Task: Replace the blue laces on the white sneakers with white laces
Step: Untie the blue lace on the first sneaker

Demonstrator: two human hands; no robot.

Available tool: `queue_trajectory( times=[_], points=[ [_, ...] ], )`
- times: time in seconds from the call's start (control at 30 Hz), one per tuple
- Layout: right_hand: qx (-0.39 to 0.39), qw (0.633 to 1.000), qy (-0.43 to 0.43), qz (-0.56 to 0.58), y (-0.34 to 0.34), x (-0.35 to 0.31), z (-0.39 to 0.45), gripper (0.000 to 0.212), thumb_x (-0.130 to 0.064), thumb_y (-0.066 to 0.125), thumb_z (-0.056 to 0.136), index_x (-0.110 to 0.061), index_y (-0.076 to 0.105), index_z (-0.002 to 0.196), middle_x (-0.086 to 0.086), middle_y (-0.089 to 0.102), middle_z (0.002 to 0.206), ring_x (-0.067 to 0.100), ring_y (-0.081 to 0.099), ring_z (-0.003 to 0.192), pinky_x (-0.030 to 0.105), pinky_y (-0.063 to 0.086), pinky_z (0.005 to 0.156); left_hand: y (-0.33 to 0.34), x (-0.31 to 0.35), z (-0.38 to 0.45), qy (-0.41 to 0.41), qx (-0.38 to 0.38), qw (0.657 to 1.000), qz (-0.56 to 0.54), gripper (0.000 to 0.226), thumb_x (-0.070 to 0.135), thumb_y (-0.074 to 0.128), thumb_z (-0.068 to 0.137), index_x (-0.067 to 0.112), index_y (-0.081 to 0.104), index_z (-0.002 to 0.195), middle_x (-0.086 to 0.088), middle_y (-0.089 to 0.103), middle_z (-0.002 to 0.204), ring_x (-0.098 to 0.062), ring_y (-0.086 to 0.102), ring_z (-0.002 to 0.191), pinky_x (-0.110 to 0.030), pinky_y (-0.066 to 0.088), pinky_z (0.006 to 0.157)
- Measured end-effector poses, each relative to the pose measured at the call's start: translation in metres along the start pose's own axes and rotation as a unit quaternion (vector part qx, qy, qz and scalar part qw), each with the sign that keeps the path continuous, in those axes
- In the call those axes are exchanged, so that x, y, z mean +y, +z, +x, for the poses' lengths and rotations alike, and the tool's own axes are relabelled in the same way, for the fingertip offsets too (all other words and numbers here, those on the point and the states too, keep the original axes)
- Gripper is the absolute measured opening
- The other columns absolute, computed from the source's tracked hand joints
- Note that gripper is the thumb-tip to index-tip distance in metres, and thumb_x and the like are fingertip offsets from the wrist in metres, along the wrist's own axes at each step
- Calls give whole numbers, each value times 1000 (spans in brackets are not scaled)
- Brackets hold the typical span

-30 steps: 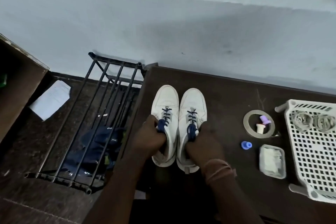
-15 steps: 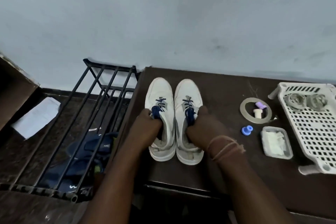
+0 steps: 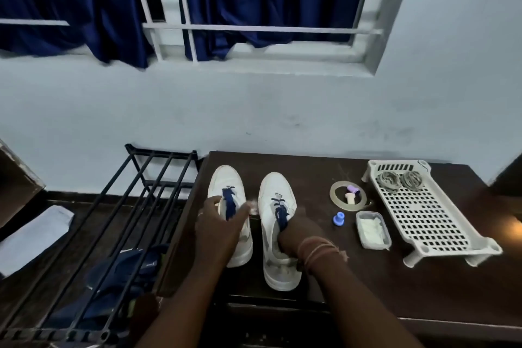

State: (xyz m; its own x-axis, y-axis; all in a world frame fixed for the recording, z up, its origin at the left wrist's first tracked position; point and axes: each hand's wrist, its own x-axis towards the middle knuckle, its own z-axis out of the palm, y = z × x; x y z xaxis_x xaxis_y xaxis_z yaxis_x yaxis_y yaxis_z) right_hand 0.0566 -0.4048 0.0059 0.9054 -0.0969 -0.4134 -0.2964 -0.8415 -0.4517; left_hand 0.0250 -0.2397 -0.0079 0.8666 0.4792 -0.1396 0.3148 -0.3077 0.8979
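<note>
Two sneakers [image 3: 278, 230] centre frame on table [image 3: 423, 291], blue laces [image 3: 229, 203] in. Left hand [image 3: 219, 224] over left shoe; right hand [image 3: 296, 230] grips right shoe's lace.

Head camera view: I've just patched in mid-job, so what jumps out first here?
Two white sneakers stand side by side, toes to the wall, on the dark table, both with blue laces in. The left hand is over the left sneaker at its blue lace; the right hand is on the right sneaker. To their right stands a white perforated tray holding two pale bundles.
</note>
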Motion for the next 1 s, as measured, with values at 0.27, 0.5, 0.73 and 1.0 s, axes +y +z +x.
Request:
queue_trajectory(
  times=[0.27, 0.5, 0.73, 1.0],
  points=[
    [38, 994, 8, 98, -6, 24, -6, 38, -21, 53, 83, -8, 43, 117, 15, 64, 113, 33, 65, 99, 37, 53, 84, -8, 2, 5, 75, 18, 969, 233, 85, 22, 76, 73, 26, 39, 149, -14, 60, 122, -36, 61, 109, -41, 52, 88],
    [-44, 991, -35, 122, -26, 41, -17, 25, -17, 60, 76, -7, 54, 97, 14, 66, 89, 26, 65, 68, 30, 52, 53, -7, 6, 7, 57, 52, 929, 362, 87, 31, 72, 79, 19, 30, 154, -20, 55, 133, -39, 55, 118, -45, 47, 93],
    [-74, 984, -111, 114, -32, 55, -16, 21, -25, 65, 81, -11, 57, 95, 11, 70, 80, 23, 66, 61, 33, 55, 57, 42, 34, -31, 246, -20, 953, 173, 21, 44, 69, 89, 29, 69, 103, 10, 71, 102, -7, 66, 93, -32, 51, 83],
    [-2, 982, -184, 36, -30, 52, -9, 12, -30, 57, 83, -19, 61, 85, -1, 68, 82, 18, 68, 74, 38, 59, 73, 55, 3, -37, 62, -184, 975, -107, 19, 23, 87, 78, 15, 73, 86, -11, 75, 86, -25, 69, 78, -34, 53, 73]
  ],
)
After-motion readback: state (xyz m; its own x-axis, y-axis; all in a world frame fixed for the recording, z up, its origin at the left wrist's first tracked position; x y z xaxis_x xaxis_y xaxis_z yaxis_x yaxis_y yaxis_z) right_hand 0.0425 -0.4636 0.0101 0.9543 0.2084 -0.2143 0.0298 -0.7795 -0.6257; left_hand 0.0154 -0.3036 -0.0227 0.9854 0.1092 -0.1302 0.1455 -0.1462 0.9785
